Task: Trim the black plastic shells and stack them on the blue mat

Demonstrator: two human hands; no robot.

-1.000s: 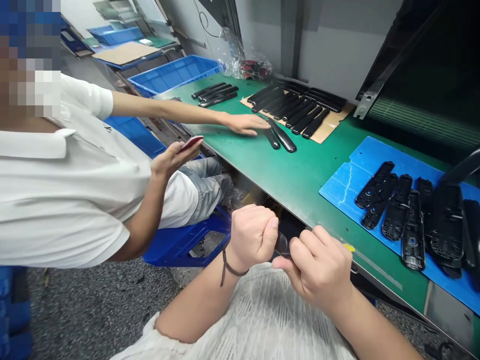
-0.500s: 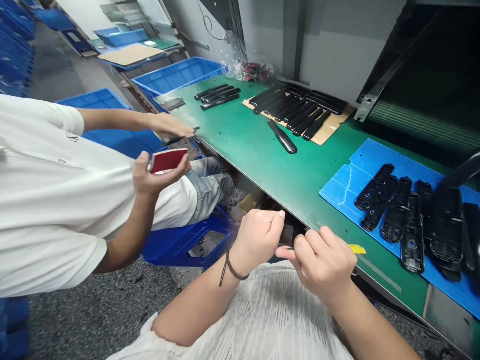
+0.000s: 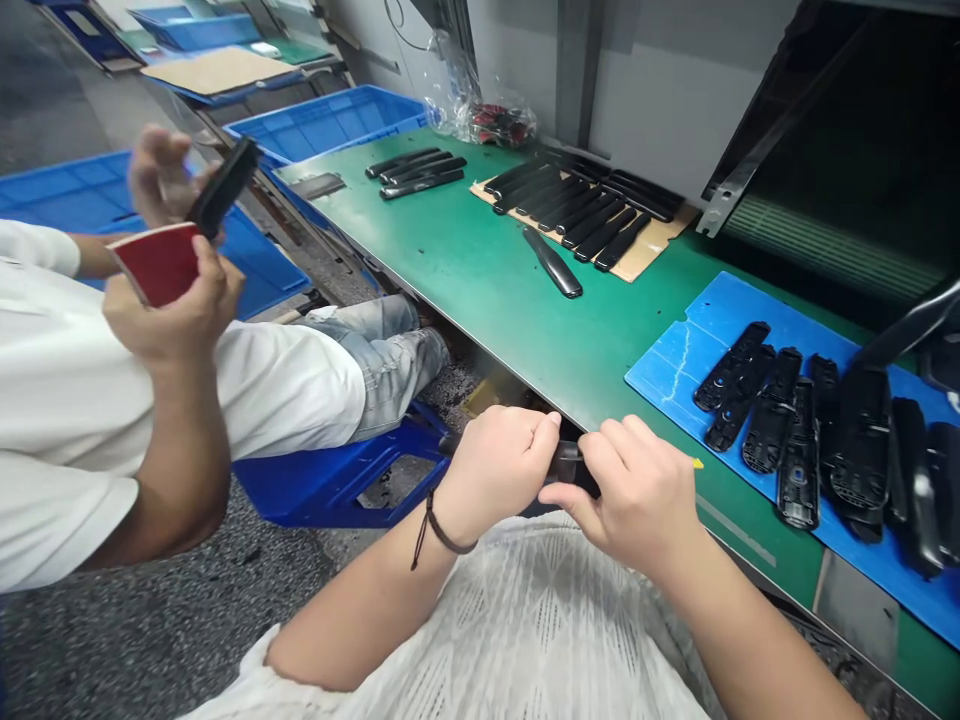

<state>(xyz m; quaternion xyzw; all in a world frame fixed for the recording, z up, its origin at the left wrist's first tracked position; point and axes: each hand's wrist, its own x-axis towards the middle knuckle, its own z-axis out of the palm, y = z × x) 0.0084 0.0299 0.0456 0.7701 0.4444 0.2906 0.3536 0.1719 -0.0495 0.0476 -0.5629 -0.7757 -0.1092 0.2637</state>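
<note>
"Head view: what do the hands hold?"

"The left hand [image 3: 501,465] is curled tight round a dark piece [image 3: 565,462], left of the blue sheet [image 3: 664,368]. The right hand [image 3: 639,490] is folded just beside it, round something mostly hidden, its yellow tip [image 3: 698,463] showing."

"And the black housings [image 3: 798,465]?"

"On the blue sheet, atop the green surface [image 3: 480,285]."

Left hand [image 3: 496,466] curled, right hand [image 3: 637,492] curled just beside
</note>
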